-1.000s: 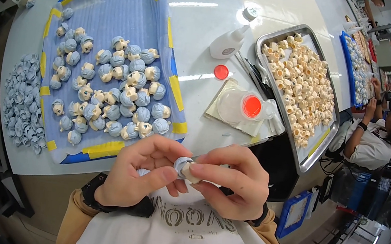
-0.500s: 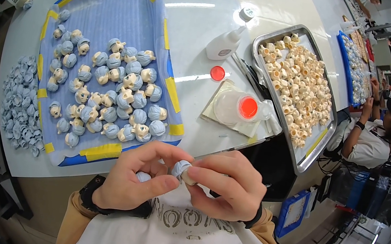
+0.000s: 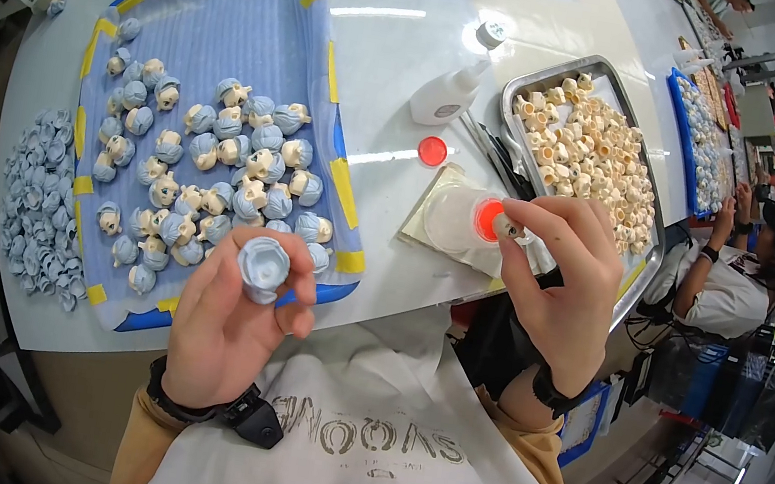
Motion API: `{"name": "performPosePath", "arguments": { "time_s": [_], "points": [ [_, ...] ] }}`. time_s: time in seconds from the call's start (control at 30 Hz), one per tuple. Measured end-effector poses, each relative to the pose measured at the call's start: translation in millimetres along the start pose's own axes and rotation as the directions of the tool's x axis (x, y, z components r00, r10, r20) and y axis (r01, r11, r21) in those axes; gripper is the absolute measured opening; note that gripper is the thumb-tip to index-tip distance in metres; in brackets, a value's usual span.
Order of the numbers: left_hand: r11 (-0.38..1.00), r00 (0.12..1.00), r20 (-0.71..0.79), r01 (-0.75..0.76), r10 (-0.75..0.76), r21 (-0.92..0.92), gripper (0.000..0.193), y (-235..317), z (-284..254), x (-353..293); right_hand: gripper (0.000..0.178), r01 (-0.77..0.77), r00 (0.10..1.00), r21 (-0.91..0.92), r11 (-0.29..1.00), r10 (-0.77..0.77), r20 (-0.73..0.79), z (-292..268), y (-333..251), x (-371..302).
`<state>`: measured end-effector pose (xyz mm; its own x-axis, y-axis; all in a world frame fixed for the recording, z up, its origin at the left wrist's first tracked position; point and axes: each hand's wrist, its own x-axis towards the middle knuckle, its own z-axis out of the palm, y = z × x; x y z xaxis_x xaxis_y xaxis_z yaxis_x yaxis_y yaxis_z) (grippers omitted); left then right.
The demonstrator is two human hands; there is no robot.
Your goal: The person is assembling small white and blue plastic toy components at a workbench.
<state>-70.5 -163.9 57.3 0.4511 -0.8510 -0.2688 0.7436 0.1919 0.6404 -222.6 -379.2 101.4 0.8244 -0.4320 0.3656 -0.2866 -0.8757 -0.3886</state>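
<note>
My left hand (image 3: 210,341) holds up a light blue doll hair piece (image 3: 263,267) between thumb and fingers, its hollow inside facing me. In a pinch of thumb and forefinger, my right hand (image 3: 569,289) has a small beige doll head (image 3: 509,228), partly covered by the fingers. That head is right beside the red mouth of a translucent jar (image 3: 447,217); whether they touch I cannot tell. The jar stands on a pale pad (image 3: 415,226). Left of it, a cloth-lined blue tray (image 3: 239,30) edged with yellow tape bears several blue-haired doll heads (image 3: 266,165).
Loose blue hair pieces (image 3: 41,210) are heaped at the table's left. A metal tray (image 3: 510,110) of beige heads stands on the right. Between the trays are a white squeeze bottle (image 3: 441,95), a red cap (image 3: 432,152) and tweezers (image 3: 492,147). Another person (image 3: 739,270) sits far right.
My hands have parted. The left moved left with the hair piece, now turned hollow side toward me; the right went up and right to the jar with a doll head.
</note>
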Motion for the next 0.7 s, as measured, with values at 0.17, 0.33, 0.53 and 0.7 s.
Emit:
{"name": "performPosePath", "arguments": {
  "time_s": [0.17, 0.33, 0.53, 0.7],
  "points": [
    [0.997, 0.991, 0.133, 0.02, -0.029, 0.07, 0.044, 1, -1, -1, 0.027, 0.011, 0.999, -0.007, 1.0, -0.011, 0.035, 1, 2, -1],
    [0.995, 0.998, 0.061, -0.001, -0.005, 0.096, 0.046, 2, 7, -2, 0.027, 0.0, 1.0, 0.007, 1.0, -0.001, 0.028, 2, 3, -3],
    [0.98, 0.995, 0.094, 0.004, -0.023, 0.197, 0.041, 1, 3, -4, 0.028, 0.002, 0.998, 0.061, 0.998, 0.002, -0.065, 6, 7, -13],
    [0.959, 0.991, 0.12, 0.018, -0.054, 0.284, 0.038, -4, -1, -1, 0.033, 0.005, 0.969, 0.263, 0.965, 0.06, -0.238, 12, -13, -22]
  ]
}}
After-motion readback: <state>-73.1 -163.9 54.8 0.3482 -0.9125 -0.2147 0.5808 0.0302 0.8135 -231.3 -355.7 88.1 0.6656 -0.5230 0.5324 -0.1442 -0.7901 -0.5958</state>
